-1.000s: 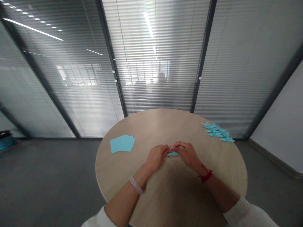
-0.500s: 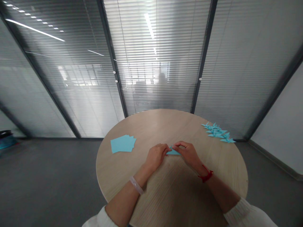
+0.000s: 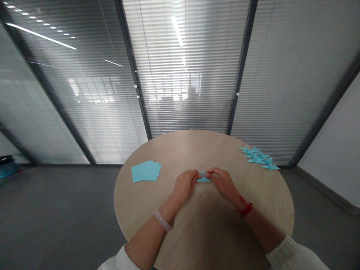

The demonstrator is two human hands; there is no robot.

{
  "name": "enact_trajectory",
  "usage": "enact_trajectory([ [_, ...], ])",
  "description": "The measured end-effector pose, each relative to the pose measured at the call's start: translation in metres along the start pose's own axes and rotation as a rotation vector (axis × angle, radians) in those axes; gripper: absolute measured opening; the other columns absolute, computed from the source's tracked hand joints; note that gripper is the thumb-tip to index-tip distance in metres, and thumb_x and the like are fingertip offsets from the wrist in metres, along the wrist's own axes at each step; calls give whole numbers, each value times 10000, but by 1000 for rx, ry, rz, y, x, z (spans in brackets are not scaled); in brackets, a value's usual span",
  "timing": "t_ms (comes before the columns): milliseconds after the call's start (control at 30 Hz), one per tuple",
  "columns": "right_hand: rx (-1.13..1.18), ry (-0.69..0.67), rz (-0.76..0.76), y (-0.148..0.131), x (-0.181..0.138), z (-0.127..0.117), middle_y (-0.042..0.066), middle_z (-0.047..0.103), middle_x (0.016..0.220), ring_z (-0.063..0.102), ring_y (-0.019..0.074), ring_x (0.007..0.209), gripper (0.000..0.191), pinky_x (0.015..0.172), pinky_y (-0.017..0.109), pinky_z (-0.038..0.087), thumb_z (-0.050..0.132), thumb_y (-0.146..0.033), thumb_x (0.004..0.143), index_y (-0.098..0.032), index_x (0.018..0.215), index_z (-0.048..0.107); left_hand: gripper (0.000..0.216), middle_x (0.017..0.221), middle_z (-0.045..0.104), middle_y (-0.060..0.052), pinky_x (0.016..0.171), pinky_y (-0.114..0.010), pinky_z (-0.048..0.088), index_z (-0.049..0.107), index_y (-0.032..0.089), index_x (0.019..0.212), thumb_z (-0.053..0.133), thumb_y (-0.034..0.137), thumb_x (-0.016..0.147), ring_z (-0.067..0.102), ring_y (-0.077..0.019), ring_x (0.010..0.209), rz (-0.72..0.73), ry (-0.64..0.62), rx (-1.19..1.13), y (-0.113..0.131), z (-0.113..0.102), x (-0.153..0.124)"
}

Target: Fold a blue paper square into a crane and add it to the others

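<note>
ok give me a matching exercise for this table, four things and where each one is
Things:
1 flat paper stack
2 folded paper pieces
3 small blue paper
4 red cord

Places:
a pinched between left hand and right hand
b far right of the table
c around the right wrist
d left side of the table

Pairs: 1-d, 2-b, 3-a, 4-c

Small paper piece at frame centre was plain light blue. Sheet stack, centre left, showed the same light blue. Folded shapes, right of centre: light blue. Table was pale beige with fine wood grain. Wrist band, lower centre, looked translucent white; wrist cord, red. Carpet was dark grey. Blinds, upper frame, ran in grey-white horizontal stripes.
</note>
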State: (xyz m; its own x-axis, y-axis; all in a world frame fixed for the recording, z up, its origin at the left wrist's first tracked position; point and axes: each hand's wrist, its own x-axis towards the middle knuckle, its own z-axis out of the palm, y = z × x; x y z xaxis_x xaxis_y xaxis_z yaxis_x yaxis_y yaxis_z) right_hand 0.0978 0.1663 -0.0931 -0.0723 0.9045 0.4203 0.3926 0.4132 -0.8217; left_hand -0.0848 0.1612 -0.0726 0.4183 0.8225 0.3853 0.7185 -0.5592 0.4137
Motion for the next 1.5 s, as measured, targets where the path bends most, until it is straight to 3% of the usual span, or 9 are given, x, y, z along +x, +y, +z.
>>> enact_trajectory([
  [367,-35,-7,-9,5,1,-2,42,713,846,640,209,804,250,752,320,467,579,-431,793,-217,811,708,325,768,649,-36,692,-258,385,596,189,750,386,361,929,573,-167,748,-71,12,-37,1,-1,2],
  [933,-2,15,43,3,2,-2,55,730,893,653,238,854,260,798,359,484,595,-423,766,-211,847,723,325,794,670,-47,669,-254,385,608,184,773,381,354,932,589,-171,744,-151,78,-61,4,-5,1],
  [1500,5,3,73,1,2,-3,48,732,873,657,236,838,241,787,352,474,609,-403,760,-213,845,729,320,767,659,-43,657,-257,376,602,182,768,397,368,928,584,-173,723,-134,119,-41,0,-3,2],
])
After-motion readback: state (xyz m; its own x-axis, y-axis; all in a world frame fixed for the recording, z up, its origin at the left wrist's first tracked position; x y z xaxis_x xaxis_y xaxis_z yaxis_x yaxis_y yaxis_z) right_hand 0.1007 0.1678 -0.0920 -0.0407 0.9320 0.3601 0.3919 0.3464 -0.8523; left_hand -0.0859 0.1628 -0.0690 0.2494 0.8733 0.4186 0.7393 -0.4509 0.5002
